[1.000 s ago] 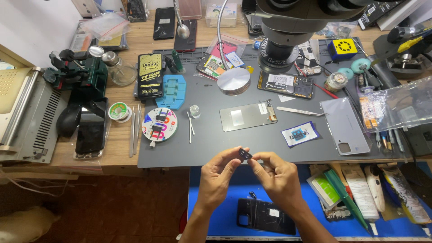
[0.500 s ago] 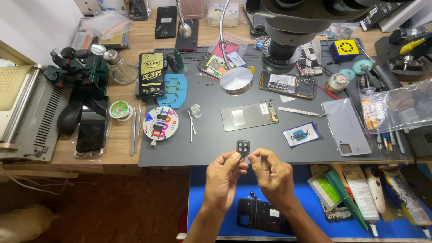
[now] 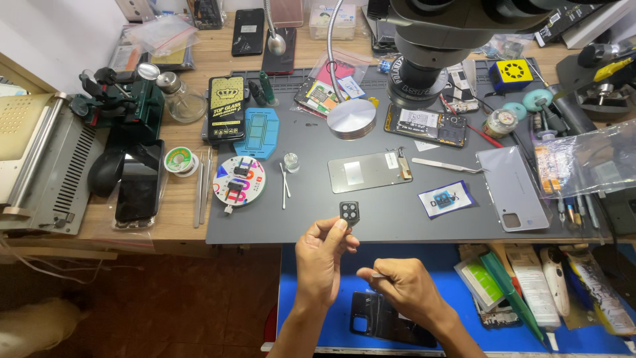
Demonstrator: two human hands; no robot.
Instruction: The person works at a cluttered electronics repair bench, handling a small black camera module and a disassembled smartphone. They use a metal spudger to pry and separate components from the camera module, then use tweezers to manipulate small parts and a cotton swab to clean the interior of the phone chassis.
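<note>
My left hand (image 3: pixel 321 258) pinches a small black camera-lens cover (image 3: pixel 349 213) with several round openings and holds it up over the front edge of the grey work mat (image 3: pixel 311 225). My right hand (image 3: pixel 407 288) is lower and to the right, apart from the cover. Its fingers are closed on a small thin grey piece (image 3: pixel 377 274) that is too small to identify. A black phone frame (image 3: pixel 387 319) lies on the blue mat (image 3: pixel 464 311) just below both hands.
On the grey mat lie a grey phone back panel (image 3: pixel 368 171), tweezers (image 3: pixel 445 166), a silver back cover (image 3: pixel 513 189) and a round parts dish (image 3: pixel 239 180). A microscope head (image 3: pixel 437 40) hangs over the far side. Tools and packets crowd the right edge.
Both hands were together on the small black cover. My right hand has come off it and dropped down to the right, while my left hand alone holds the cover up.
</note>
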